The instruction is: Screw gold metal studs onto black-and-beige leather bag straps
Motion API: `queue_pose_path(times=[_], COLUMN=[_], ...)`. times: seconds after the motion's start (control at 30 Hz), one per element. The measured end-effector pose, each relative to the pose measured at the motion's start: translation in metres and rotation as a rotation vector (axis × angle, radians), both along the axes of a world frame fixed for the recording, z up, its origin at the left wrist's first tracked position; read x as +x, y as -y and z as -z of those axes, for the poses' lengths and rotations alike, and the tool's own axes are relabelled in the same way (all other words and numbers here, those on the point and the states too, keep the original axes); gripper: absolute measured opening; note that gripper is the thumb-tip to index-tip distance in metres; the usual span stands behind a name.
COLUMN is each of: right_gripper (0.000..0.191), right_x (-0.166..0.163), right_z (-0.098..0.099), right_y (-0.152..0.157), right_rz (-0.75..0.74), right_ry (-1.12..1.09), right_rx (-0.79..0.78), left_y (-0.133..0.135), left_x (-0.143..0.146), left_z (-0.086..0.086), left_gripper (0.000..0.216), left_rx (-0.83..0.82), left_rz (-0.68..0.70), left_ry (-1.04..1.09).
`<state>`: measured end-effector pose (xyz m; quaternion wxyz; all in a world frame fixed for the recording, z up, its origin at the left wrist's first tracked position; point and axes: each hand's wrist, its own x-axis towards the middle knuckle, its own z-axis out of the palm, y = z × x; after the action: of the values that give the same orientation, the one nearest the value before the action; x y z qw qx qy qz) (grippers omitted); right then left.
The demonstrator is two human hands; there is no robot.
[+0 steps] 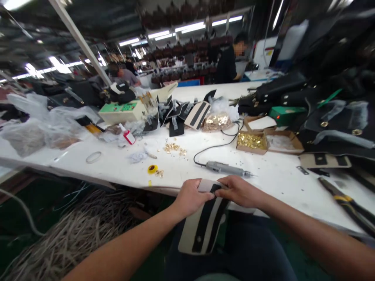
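Observation:
A cream leather panel with black stripes point(202, 226) hangs over my lap at the near edge of the white table point(123, 168). My left hand point(191, 197) is closed on the panel's upper left edge. On the top right edge, my right hand point(238, 190) pinches the same panel. Just beyond my hands lies a grey electric screwdriver point(227, 169) with its black cord. Loose gold rivets point(175, 148) and a yellow tape roll point(152, 169) sit further left.
A cardboard box of gold fittings point(252, 141) stands beside the screwdriver. More striped panels point(197, 115) and a green-topped machine point(123, 111) lie behind. Black bags point(336, 117) pile at the right, pliers point(347, 203) near the right edge. Two people work at the far side. Scrap strips point(73, 234) lie on the floor.

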<state>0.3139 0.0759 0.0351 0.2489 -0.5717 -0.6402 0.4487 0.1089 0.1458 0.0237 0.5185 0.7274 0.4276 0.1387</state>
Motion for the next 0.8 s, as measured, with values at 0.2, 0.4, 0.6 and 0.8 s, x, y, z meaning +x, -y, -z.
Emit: queue_pose_path(times=[0.2, 0.4, 0.6, 0.8], right_gripper=[0.007, 0.009, 0.004, 0.003], right_x=[0.007, -0.002, -0.007, -0.009], right_z=[0.022, 0.043, 0.048, 0.063], right_y=[-0.054, -0.064, -0.064, -0.064], right_rz=[0.174, 0.261, 0.304, 0.273], right_ry=[-0.048, -0.03, -0.019, 0.013], right_rx=[-0.243, -0.32, -0.329, -0.23], left_y=[-0.05, -0.064, -0.069, -0.064], left_x=[0.027, 0.032, 0.03, 0.025], left_z=[0.021, 0.04, 0.046, 0.039], left_gripper=[0.028, 0.035, 0.038, 0.05], left_rx=[-0.195, -0.239, -0.207, -0.042], left_rz=[-0.061, -0.076, -0.098, -0.084], left_ry=[0.013, -0.066, -0.154, -0.341])
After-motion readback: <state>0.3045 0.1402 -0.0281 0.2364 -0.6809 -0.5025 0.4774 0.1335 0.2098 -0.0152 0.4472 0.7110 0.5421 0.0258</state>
